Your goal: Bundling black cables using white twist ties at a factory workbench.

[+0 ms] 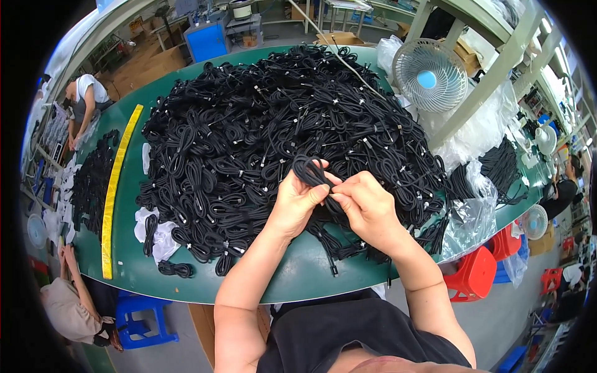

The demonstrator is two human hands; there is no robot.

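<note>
A coiled black cable (309, 169) is held up over the near side of a big heap of similar cables (242, 118). My left hand (297, 202) grips the coil, with the thumb laid across it and the loops standing above the fingers. Close beside it, my right hand (367, 202) pinches at the same bundle with thumb and forefinger. Whether a thin tie sits between those fingertips is too small to make out. Below my hands, a cable end (334, 270) hangs down onto the green table (205, 280).
A yellow strip (118, 193) divides the heap from a smaller cable pile (93, 186) at the left. A white fan (429, 78) and clear plastic bags (472, 217) are at the right. Red stools (472, 276) stand beyond the table edge. Other people sit left and right.
</note>
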